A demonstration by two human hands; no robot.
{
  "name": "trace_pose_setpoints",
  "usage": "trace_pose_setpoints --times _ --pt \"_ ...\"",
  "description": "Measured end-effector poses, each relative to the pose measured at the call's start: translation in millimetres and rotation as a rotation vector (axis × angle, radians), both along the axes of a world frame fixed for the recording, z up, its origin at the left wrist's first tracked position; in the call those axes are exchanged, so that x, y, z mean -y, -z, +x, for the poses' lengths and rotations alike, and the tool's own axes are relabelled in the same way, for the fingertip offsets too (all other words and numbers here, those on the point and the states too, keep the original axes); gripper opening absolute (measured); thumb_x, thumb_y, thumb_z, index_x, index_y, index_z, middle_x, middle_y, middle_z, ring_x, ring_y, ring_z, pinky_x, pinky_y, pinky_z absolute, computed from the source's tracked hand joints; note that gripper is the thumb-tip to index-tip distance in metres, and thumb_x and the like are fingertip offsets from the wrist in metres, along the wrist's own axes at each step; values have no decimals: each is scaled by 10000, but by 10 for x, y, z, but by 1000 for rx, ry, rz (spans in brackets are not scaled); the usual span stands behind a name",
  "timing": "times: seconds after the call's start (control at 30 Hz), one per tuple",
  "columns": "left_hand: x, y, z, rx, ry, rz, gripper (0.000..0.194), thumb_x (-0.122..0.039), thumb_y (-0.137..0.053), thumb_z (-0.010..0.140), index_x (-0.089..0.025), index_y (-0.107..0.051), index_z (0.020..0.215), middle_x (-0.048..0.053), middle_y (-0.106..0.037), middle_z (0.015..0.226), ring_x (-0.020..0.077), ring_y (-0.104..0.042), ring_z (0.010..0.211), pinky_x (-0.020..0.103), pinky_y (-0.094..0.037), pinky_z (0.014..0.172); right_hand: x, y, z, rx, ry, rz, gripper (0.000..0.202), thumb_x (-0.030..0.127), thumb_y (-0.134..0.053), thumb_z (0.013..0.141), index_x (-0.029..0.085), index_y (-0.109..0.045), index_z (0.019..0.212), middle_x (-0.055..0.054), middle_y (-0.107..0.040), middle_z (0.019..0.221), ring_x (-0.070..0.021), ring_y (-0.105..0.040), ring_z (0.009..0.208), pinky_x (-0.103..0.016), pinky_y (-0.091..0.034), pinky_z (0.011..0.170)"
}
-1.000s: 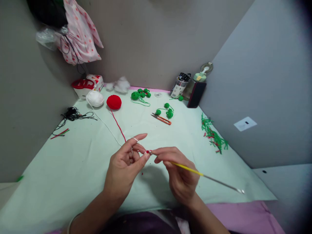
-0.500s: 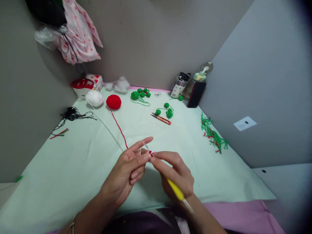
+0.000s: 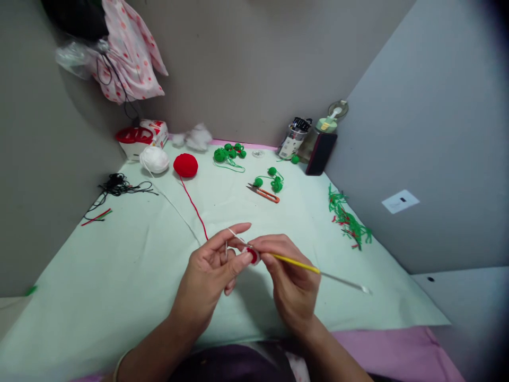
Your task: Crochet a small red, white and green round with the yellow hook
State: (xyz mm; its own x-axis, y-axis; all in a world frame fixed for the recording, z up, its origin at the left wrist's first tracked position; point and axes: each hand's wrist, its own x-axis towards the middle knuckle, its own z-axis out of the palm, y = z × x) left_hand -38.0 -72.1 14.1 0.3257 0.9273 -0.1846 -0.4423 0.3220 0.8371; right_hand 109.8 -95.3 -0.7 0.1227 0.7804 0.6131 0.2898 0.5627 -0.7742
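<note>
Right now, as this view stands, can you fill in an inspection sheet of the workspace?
Surface: pale green cloth, lightly creased.
Job's things: small red-and-white piece, yellow-handled hook, white yarn ball, red yarn ball.
Clutter: orange snips, green balls, green-and-red scraps, black strands.
Grip: left hand pinches the piece; right hand holds the hook.
Cables: nothing seen, only a hanging black cord.
Surroundings: grey walls; phone upright but tilted beside pen holder.

Plain grey walls (image 3: 222,69) behind.
</note>
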Motion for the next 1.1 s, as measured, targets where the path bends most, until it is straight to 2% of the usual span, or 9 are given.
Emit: trace_pose_setpoints --times 0.07,0.13,0.23,0.33,0.4,0.5,0.73,0.9,1.1 --pt "-9 9 7 33 -30 -31 430 -261 -918 797 -301 -816 1213 -32 -653 830 3 -425 480 115 -346 422 33 18 6 191 76 102 307 105 -652 993 287 -796 1194 -81 -792 1050 -213 -752 924 -349 -641 755" --pt "-37 5 -9 101 26 -123 465 -250 -921 789 -260 -806 1239 -61 -586 711 -2 -347 446 110 -314 401 38 25 34 287 91 162 339 84 -651 983 285 -792 1218 -90 -785 1092 -216 -745 957 -345 -631 771" --pt "-95 -10 -52 182 80 -250 374 -226 -915 784 -165 -837 1144 -102 -445 572 1 -253 432 101 -275 379 -13 7 84 55 66 36 243 130 -632 1011 268 -806 1109 -61 -779 968 -190 -721 845 -319 -601 716" --pt "-117 -23 -62 177 12 -232 328 -197 -918 768 -171 -851 1088 -75 -526 628 -4 -311 438 98 -315 381 -79 -8 97 -273 -21 -133 166 247 -641 1030 248 -804 997 -34 -740 849 -159 -663 693 -302 -570 643" --pt "-99 -28 -41 138 6 -166 374 -197 -926 758 -218 -845 1122 -50 -613 708 10 -415 454 120 -399 408 -101 -3 83 -318 -105 -175 151 299 -678 1012 238 -811 972 -43 -752 867 -170 -684 738 -310 -581 677" --pt "-61 -28 -9 93 18 -90 406 -213 -939 747 -254 -844 1139 -39 -652 742 44 -523 500 161 -498 470 -103 18 69 -285 -132 -205 131 310 -709 995 246 -822 979 -51 -788 917 -185 -718 843 -315 -596 748" --pt "-58 -24 -34 27 -14 -73 349 -238 -908 779 -235 -849 1123 -25 -650 840 41 -544 518 186 -521 496 -124 3 117 -460 -192 -306 213 393 -677 1009 204 -755 946 -48 -792 821 -158 -701 651 -299 -606 644" --pt "-36 12 -48 -57 -47 15 319 -255 -880 818 -270 -841 1135 -27 -646 856 52 -563 548 187 -523 513 -33 -41 109 -254 -88 -186 171 283 -586 1065 222 -743 1033 -45 -800 901 -158 -736 721 -309 -633 701" --pt "-21 27 -14 -185 -158 95 353 -247 -880 802 -270 -834 1152 -33 -655 819 63 -570 559 172 -537 511 87 -10 74 257 -21 178 251 102 -554 1031 217 -722 1179 -111 -813 1070 -227 -779 980 -366 -651 786"
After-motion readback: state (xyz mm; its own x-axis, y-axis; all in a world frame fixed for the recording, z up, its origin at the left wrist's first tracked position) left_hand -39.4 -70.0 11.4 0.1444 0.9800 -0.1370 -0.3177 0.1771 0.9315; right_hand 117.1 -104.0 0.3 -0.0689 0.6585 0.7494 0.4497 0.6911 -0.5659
